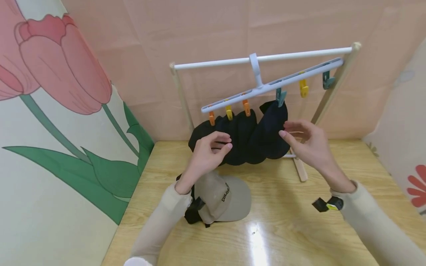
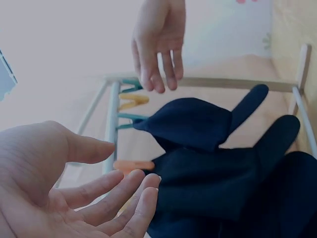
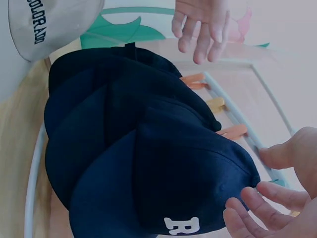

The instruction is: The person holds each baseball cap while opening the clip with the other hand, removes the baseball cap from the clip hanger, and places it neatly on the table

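Several dark navy caps (image 1: 237, 138) hang in a row from clips on a pale blue hanger (image 1: 233, 99). The rightmost cap, with a white letter on its front (image 3: 183, 163), hangs from a teal clip (image 1: 281, 97). My left hand (image 1: 209, 151) hovers in front of the left caps, its fingers loosely bent and holding nothing. Beside the rightmost cap is my right hand (image 1: 306, 142), empty, fingers relaxed; in the left wrist view it is apart from the cap. Below the left hand, a beige cap (image 1: 214, 195) with dark lettering lies on the table, partly hidden by the left wrist.
A rack with a white top bar (image 1: 216, 64) and wooden legs (image 1: 300, 168) carries the hanger, which tilts up to the right. A yellow clip (image 1: 303, 88) and a teal clip (image 1: 327, 80) hold nothing. Black items lie beside the beige cap on the wooden table (image 1: 283, 229).
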`<state>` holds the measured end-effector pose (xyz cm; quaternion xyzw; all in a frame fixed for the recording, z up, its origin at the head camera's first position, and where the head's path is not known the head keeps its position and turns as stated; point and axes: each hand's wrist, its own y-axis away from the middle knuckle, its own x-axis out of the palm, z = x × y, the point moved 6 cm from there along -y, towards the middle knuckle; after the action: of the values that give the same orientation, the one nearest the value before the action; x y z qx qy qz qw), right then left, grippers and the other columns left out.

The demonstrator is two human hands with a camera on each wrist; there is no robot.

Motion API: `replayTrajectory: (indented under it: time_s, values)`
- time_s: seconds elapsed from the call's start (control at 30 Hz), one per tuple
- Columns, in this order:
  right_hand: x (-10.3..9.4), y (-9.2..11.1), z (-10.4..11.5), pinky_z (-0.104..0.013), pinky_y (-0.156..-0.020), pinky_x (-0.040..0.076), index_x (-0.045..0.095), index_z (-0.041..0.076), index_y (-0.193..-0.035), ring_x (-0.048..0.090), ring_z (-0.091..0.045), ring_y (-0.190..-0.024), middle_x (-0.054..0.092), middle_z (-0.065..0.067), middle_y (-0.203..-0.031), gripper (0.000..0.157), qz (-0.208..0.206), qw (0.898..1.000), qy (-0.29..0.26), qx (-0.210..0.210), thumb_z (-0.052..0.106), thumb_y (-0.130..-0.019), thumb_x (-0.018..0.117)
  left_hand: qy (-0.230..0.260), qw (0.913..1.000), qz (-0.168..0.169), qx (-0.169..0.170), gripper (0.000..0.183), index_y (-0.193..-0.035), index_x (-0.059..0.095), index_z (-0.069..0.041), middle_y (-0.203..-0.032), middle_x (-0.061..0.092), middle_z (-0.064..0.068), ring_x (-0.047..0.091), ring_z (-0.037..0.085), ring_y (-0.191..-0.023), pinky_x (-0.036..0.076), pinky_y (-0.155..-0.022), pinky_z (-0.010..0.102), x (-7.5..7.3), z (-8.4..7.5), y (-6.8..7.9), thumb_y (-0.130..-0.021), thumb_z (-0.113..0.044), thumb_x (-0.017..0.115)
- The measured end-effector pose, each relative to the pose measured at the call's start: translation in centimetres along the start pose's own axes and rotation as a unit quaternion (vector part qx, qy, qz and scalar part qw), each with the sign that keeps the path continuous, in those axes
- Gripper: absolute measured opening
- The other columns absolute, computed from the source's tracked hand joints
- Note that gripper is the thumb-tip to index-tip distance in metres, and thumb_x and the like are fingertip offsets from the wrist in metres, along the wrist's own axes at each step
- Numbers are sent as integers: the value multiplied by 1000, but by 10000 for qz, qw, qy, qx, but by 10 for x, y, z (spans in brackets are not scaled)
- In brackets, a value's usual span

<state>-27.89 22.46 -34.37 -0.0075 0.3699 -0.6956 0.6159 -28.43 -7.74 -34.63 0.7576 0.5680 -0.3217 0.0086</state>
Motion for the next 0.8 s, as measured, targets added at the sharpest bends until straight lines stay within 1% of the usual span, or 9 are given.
replayTrajectory:
  time_s: [0.17, 0.27, 0.4, 0.5, 0.6, 0.7, 0.8]
  values:
    - [-3, -6, 1, -5, -90, 49, 68, -2, -133, 63, 6, -107, 68, -20, -129, 36, -29, 9999, -101, 44, 9, -100, 75, 59, 9999, 86, 5, 31, -132, 70, -6, -125, 75, 8, 76, 19, -106, 63, -93, 33, 8, -8, -10, -104, -20, 72]
    - [-6, -12, 1, -6, -92, 49, 68, -2, -134, 63, 5, -108, 68, -20, -130, 37, -107, 9998, -147, 50, 9, -100, 75, 90, 9999, 98, 17, 32, -133, 69, -7, -129, 74, 10, 76, 20, -108, 62, -94, 32, 11, -11, -15, -104, -20, 71]
    - [-7, -20, 3, -8, -96, 51, 67, -2, -137, 64, 5, -111, 68, -23, -133, 40, -205, 9995, -217, -35, 7, -99, 76, 127, 9999, 55, 76, 32, -134, 69, -6, -131, 73, 12, 76, 22, -109, 62, -97, 36, 14, -14, -21, -104, -19, 71]
    - [-6, -26, 4, -11, -100, 51, 65, -4, -140, 64, 4, -115, 66, -28, -137, 43, -251, 9991, -321, -118, 7, -99, 74, 151, 9998, 51, 139, 34, -135, 68, -5, -131, 73, 13, 76, 23, -110, 61, -99, 38, 17, -17, -25, -104, -19, 71]
    - [-5, -32, 5, -13, -103, 51, 62, -4, -144, 63, 4, -119, 63, -31, -142, 46, -290, 9987, -385, -166, 7, -100, 73, 176, 9996, 62, 203, 36, -137, 66, -4, -134, 72, 14, 75, 25, -112, 61, -101, 40, 19, -21, -29, -104, -18, 71]
    - [-7, -38, 8, -17, -105, 52, 62, -1, -146, 66, -2, -123, 63, -29, -145, 47, -341, 9988, -312, -180, 9, -102, 72, 180, 9996, 58, 226, 38, -139, 65, -4, -136, 71, 16, 75, 26, -114, 60, -103, 42, 22, -25, -33, -104, -18, 71]
    - [-9, -43, 8, -21, -108, 53, 62, 2, -147, 67, -11, -128, 63, -26, -147, 46, -368, 9990, -161, -173, 12, -103, 71, 163, 9996, 60, 206, 38, -139, 64, -4, -138, 70, 15, 74, 25, -117, 59, -104, 40, 25, -28, -37, -104, -18, 71]
